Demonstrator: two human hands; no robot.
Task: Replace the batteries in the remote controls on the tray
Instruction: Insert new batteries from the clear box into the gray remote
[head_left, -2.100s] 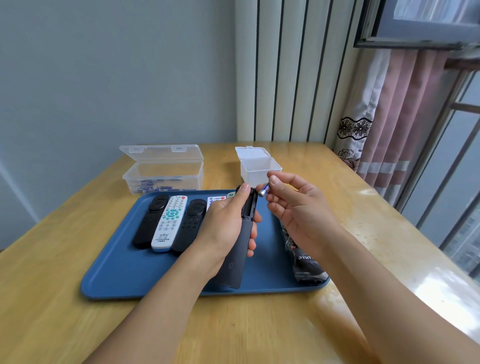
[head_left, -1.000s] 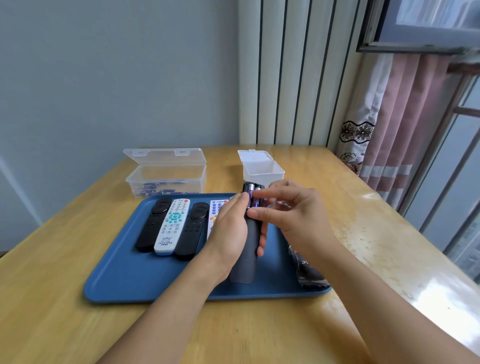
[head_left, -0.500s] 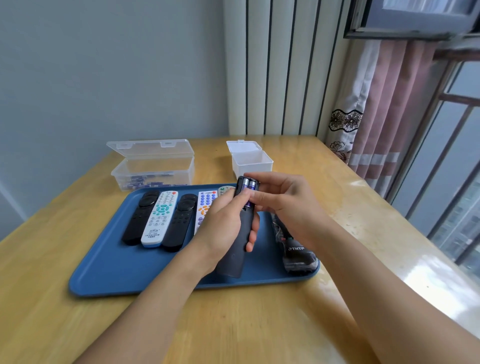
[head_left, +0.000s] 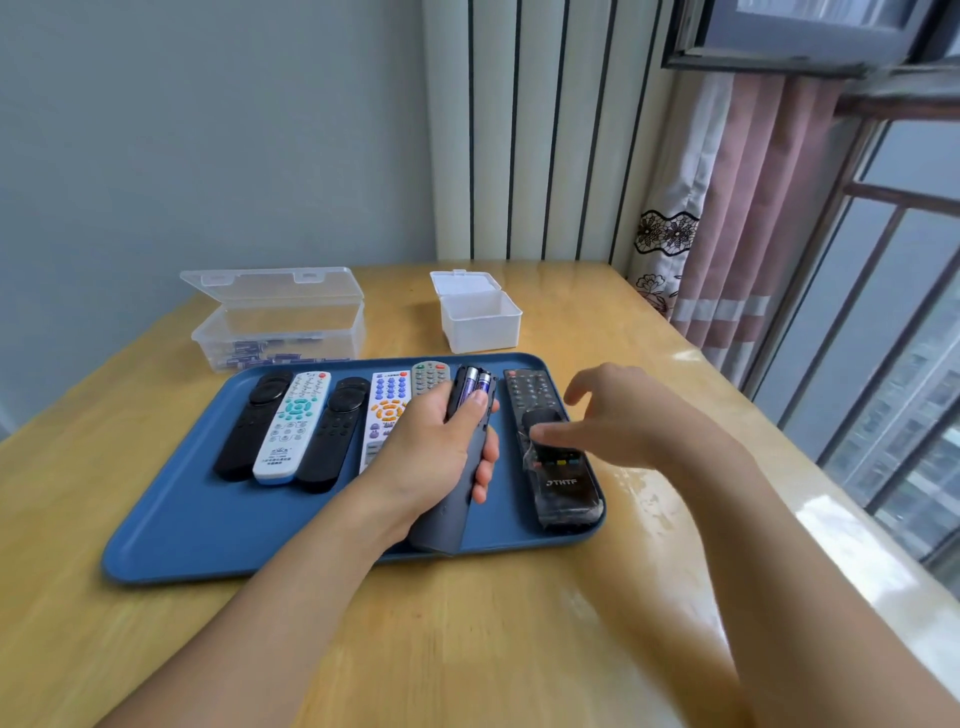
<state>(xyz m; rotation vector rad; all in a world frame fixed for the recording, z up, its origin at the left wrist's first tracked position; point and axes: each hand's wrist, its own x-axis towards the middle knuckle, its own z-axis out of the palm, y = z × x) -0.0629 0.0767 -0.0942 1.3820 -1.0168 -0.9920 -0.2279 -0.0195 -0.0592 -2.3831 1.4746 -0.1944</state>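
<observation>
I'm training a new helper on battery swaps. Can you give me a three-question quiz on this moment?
1. True or false: the open slot of the remote in the left hand shows two batteries.
2. Which box holds spare batteries: A, the wide clear box; B, the small white box?
3. What is the right hand holding?

Key: 1 true. 2 A. 3 Nothing; it reaches, fingers spread, over the wrapped black remote on the tray.

Bright window daylight, glare on the table (head_left: 649, 493), wide-angle edge distortion.
</observation>
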